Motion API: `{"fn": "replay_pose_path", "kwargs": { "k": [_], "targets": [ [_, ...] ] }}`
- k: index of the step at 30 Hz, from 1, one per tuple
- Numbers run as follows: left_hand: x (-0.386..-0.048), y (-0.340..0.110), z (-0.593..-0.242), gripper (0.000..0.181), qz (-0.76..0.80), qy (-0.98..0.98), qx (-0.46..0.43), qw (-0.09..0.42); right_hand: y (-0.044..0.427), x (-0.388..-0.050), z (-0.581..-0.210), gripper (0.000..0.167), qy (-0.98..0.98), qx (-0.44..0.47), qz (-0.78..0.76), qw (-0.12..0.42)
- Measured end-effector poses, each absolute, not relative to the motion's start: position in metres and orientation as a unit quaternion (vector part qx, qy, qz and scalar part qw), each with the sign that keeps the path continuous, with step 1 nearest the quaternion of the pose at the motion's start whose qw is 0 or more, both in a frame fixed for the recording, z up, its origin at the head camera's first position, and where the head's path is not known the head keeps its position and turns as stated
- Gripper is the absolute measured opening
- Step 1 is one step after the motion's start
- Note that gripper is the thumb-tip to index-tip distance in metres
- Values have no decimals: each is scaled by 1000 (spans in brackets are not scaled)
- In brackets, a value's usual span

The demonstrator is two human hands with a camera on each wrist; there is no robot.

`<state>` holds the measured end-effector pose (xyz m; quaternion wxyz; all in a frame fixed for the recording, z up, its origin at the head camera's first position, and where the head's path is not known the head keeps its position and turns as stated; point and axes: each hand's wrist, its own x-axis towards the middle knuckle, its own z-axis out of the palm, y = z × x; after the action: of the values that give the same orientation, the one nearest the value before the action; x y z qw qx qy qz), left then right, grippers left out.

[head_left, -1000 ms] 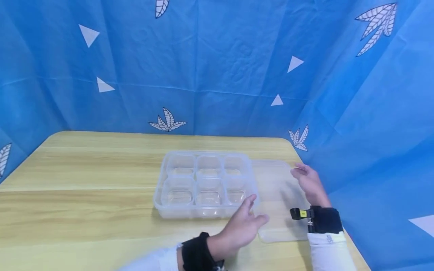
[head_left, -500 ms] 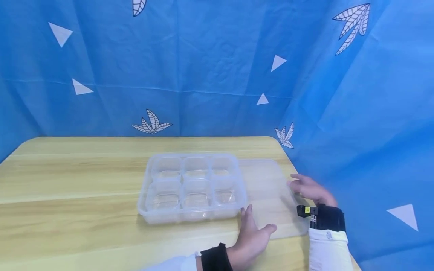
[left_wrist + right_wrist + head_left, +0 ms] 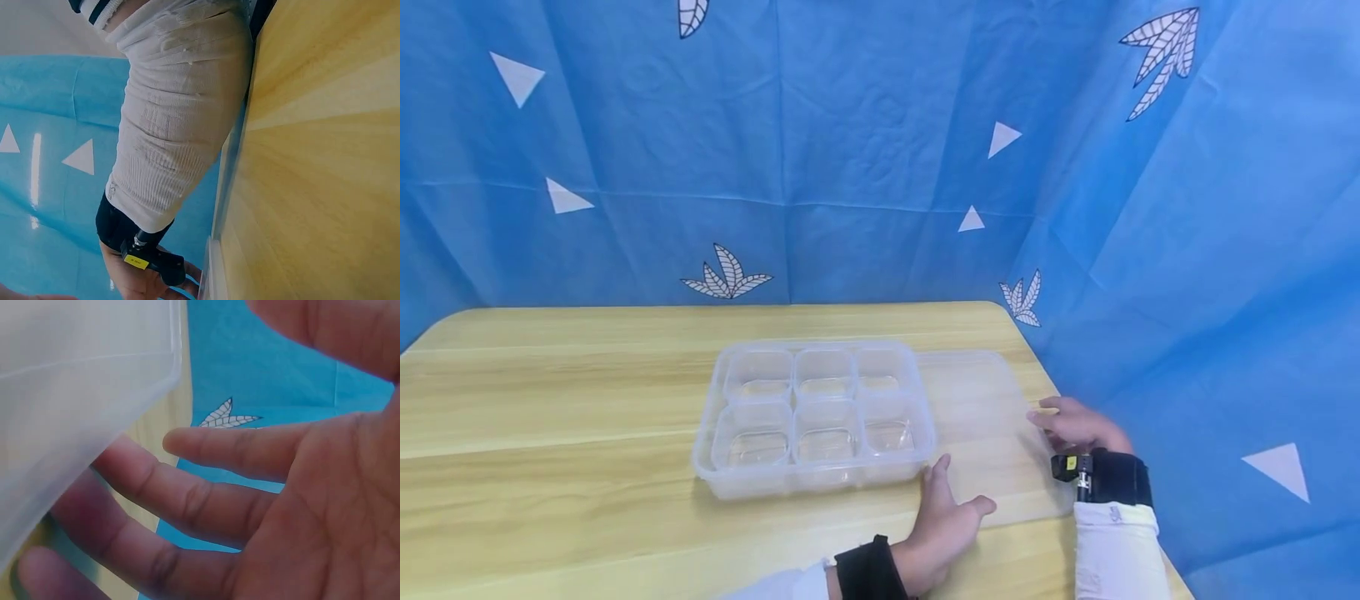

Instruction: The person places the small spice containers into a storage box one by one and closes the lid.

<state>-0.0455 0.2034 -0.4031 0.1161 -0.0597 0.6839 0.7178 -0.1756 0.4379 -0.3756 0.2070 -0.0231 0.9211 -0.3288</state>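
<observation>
A clear plastic lid [image 3: 973,425] lies flat on the table, right of a clear plastic box [image 3: 820,478]. My right hand [image 3: 1078,425] is at the lid's right edge. In the right wrist view, several fingertips reach behind that edge [image 3: 125,406], while the thumb stays apart from it. My left hand [image 3: 943,531] sits by the lid's near left corner, fingers spread, thumb toward the lid. Whether it touches the lid or table is unclear. Only a sliver of the left hand [image 3: 31,295] appears in the left wrist view.
Inside the box sit several clear square cups [image 3: 826,433] in two rows. Wood-grain table [image 3: 550,467] stretches to the left. A blue patterned curtain [image 3: 865,125] hangs behind and along the right edge.
My right hand has come down to the lid's right edge. My left hand has turned and settled near the lid's front left corner. The whole head view has swung somewhat to the right.
</observation>
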Motion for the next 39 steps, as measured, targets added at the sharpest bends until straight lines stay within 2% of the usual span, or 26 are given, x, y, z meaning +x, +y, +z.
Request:
{"fn": "replay_pose_path", "kwargs": {
  "k": [10, 17, 27, 33, 39],
  "targets": [
    [-47, 201, -404, 79, 731, 664, -19, 157, 460, -171, -375, 71, 880, -42, -420, 219],
    [-49, 198, -400, 76, 743, 650, 13, 161, 464, -168, -366, 71, 866, -38, -448, 218],
    [-57, 200, -399, 70, 773, 615, 34, 155, 473, -164, -365, 71, 826, -58, -513, 225],
    [-65, 203, -396, 67, 768, 626, 46, 129, 473, -166, -369, 72, 800, -54, -549, 234],
    [-68, 200, -394, 51, 752, 650, 57, 98, 468, -169, -379, 69, 786, -76, -561, 247]
  ]
}}
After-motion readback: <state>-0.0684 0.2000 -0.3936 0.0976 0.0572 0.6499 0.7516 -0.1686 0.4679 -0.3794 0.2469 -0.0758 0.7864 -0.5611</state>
